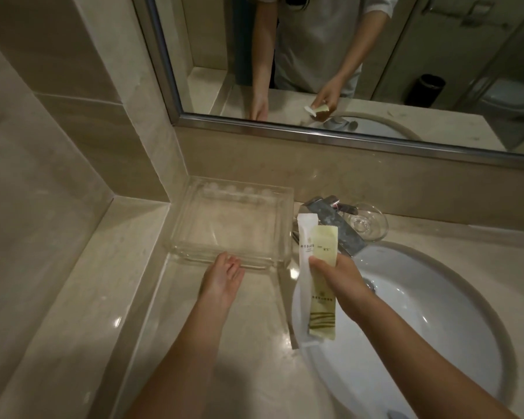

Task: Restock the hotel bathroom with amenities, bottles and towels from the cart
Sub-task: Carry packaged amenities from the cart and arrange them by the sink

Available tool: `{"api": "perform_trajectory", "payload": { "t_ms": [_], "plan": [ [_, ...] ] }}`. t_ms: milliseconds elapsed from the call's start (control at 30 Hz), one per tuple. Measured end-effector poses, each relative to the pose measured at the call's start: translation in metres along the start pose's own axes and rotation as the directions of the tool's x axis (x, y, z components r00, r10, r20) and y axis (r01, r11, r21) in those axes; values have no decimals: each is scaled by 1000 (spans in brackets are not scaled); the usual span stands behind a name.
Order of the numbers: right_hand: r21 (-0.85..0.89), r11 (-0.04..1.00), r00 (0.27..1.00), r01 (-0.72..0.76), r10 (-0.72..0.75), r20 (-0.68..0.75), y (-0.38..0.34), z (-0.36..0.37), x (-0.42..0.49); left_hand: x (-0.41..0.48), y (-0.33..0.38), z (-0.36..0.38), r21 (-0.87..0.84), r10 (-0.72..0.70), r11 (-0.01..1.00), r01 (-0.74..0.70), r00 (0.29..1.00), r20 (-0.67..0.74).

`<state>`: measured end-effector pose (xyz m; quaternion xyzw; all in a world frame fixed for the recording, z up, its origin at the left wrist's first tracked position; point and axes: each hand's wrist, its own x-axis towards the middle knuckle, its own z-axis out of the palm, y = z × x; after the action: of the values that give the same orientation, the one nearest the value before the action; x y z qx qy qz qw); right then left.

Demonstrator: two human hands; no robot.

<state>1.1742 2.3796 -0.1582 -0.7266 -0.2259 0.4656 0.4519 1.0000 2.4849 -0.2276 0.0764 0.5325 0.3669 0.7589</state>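
A clear glass tray (194,189) stands on the marble counter in the corner below the mirror, with nothing in it. My left hand (221,276) lies with straight fingers at the tray's near rim, fingertips touching it. My right hand (339,279) pinches two long amenity packets over the basin's left edge: a pale yellow packet (322,285) with green stripes in front and a white packet (305,234) behind it. Both packets stand roughly upright, just right of the tray.
A chrome faucet (336,222) rises behind the packets, and a small clear glass dish (372,225) sits to its right. The white basin (421,313) fills the right side. A framed mirror (315,133) runs above the backsplash; marble walls close the left.
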Motion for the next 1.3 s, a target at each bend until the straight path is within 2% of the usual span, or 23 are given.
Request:
{"api": "perform_trajectory", "payload": {
  "t_ms": [600, 733, 867, 933, 1000, 1067, 1133, 1167, 1233, 1300],
  "plan": [
    [16, 997, 993, -76, 74, 91, 28, 41, -37, -82, -44, -93, -74, -151, 986, 152, 988, 8],
    [15, 997, 991, -79, 77, 112, 27, 46, -46, -89, -35, -92, 26, -158, 987, 159, 987, -33],
    [21, 998, 989, -57, 53, 141, 22, 49, -52, -99, -21, -95, 320, -146, 933, 167, 985, -89],
    [19, 999, 985, -49, 45, 165, 18, 50, -54, -105, -14, -93, 515, -77, 852, 92, 996, -49],
    [-4, 999, 982, -38, 38, 184, 15, 52, -56, -112, -8, -85, 622, 34, 780, -68, 997, 67],
    [-46, 999, 978, -12, 21, 208, 11, 56, -58, -117, -3, -74, 707, 145, 652, -274, 960, 238],
    [-99, 994, 967, 43, -17, 253, 9, 59, -59, -121, 2, -63, 725, 167, 541, -427, 899, 405],
    [-127, 989, 957, 76, -37, 287, 7, 61, -61, -123, 3, -59, 716, 160, 519, -467, 876, 455],
    [-169, 976, 935, 136, -70, 349, 4, 64, -64, -125, 3, -53, 713, 176, 496, -496, 861, 477],
    [-221, 956, 920, 194, -99, 380, 4, 67, -66, -125, 2, -52, 720, 260, 470, -511, 860, 440]
  ]
}}
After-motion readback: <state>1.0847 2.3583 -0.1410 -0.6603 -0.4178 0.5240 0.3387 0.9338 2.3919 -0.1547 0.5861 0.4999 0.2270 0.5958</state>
